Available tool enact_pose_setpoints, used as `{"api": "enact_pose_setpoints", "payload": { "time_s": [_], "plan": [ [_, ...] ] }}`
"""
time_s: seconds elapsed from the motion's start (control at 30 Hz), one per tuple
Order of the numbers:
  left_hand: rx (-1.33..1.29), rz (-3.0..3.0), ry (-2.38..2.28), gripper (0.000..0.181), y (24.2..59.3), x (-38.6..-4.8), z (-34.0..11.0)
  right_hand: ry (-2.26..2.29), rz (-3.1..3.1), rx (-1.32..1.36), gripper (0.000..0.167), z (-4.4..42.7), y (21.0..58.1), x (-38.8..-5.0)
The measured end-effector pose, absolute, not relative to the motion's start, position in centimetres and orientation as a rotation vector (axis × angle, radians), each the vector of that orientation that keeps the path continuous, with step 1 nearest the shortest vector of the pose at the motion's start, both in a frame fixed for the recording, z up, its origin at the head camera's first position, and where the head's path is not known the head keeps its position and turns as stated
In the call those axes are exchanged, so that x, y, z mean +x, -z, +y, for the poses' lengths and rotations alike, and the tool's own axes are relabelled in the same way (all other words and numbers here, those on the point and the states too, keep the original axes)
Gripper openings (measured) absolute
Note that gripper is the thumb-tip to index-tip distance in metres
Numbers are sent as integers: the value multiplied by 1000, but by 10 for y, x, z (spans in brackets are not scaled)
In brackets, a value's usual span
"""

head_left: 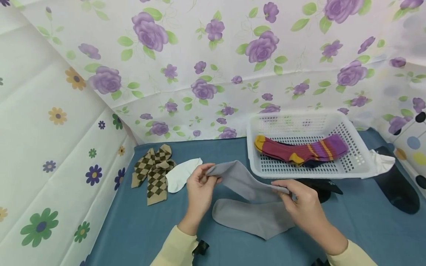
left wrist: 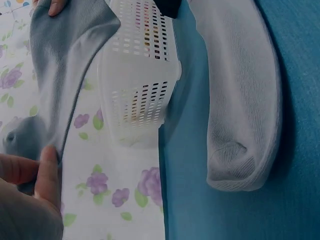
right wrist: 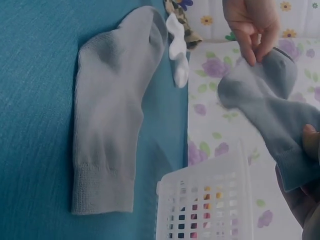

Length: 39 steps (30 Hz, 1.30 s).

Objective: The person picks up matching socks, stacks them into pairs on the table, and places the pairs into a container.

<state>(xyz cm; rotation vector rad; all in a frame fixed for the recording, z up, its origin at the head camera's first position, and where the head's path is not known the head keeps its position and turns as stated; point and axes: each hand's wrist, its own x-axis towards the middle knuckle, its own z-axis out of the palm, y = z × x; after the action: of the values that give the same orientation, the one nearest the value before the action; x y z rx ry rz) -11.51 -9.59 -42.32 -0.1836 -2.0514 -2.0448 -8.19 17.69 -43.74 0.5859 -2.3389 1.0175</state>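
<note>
A grey sock (head_left: 246,181) hangs stretched in the air between my two hands. Its toe end is pinched by my left hand (head_left: 200,188), thumb against fingers. At the cuff, my right hand (head_left: 304,207) grips it between thumb and fingers. Below, a second grey sock (head_left: 246,218) lies flat on the blue cloth, its cuff end partly hidden behind my right hand in the head view. The right wrist view shows that lying sock (right wrist: 110,110) whole, apart from the held one (right wrist: 270,95).
A white perforated basket (head_left: 309,174) at the back right holds a maroon and purple striped sock (head_left: 309,149) over dark ones. Brown checkered socks (head_left: 158,173) and a white sock (head_left: 181,175) lie left. Black socks (head_left: 397,192) and a white one (head_left: 384,163) lie around the basket.
</note>
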Motion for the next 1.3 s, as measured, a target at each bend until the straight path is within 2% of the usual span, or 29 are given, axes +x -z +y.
{"api": "enact_pose_setpoints", "payload": {
  "time_s": [0.17,0.57,0.93,1.17,1.3],
  "plan": [
    [-35,-2237,1945,19,406,-107,-94,-1015,-2282,569,38,180,435,-83],
    [-49,-2178,2015,15,401,-104,-101,-1091,-2222,489,34,189,434,-86],
    [-146,-2345,2017,16,397,-99,-118,-1052,-2490,461,35,193,432,-78],
    [-138,-2354,2025,14,401,-97,-126,-1129,-2515,405,28,195,428,-74],
    [-98,-2375,2053,15,407,-98,-130,-1150,-2540,337,16,196,426,-73]
  ]
}}
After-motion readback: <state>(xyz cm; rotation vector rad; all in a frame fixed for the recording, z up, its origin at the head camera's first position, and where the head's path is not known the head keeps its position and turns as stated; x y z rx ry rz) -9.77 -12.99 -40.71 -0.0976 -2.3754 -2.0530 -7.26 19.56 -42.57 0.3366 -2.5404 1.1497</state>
